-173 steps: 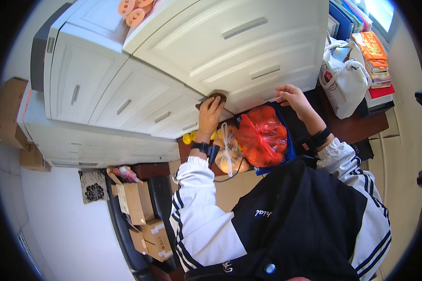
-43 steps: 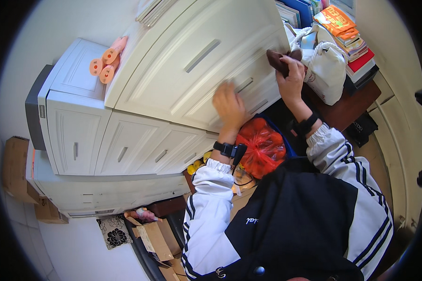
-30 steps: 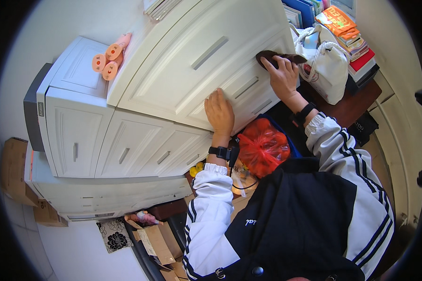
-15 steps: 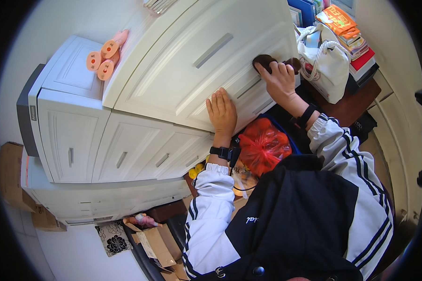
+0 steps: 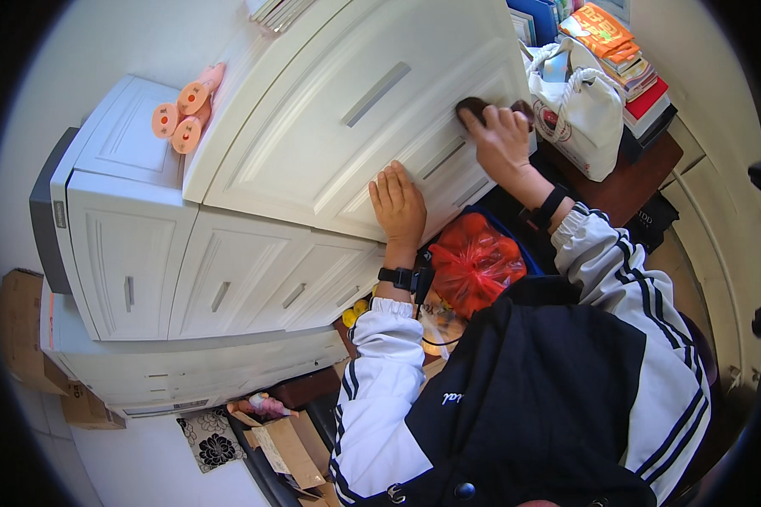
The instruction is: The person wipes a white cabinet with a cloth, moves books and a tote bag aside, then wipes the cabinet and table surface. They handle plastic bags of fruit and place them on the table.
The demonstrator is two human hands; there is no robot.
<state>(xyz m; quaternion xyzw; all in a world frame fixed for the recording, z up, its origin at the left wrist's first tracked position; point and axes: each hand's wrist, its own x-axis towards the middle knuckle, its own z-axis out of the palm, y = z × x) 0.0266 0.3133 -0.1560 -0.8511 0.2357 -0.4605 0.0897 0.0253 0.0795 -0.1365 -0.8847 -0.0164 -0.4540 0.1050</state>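
My right hand (image 5: 504, 145) grips a dark brown cloth (image 5: 472, 107) and presses it against the front of a white drawer cabinet (image 5: 313, 160), near its right side. Parts of the cloth stick out on both sides of the fingers. My left hand (image 5: 397, 201) lies flat on the same cabinet front, fingers stretched out and nothing in them. Between the two hands is a long grey drawer handle (image 5: 444, 159); another handle (image 5: 375, 95) sits on the larger drawer front above.
A white canvas bag (image 5: 577, 118) and stacked books (image 5: 638, 80) stand at the right. Below my hands lies a red plastic bag (image 5: 475, 266). Pink pig-snout toys (image 5: 182, 118) rest on a cabinet at the left. An open cardboard box (image 5: 286, 456) stands lower left.
The view has shifted slightly. My right hand still holds the cloth on the drawer front, in nearly the same place. My left hand stays flat on the cabinet.
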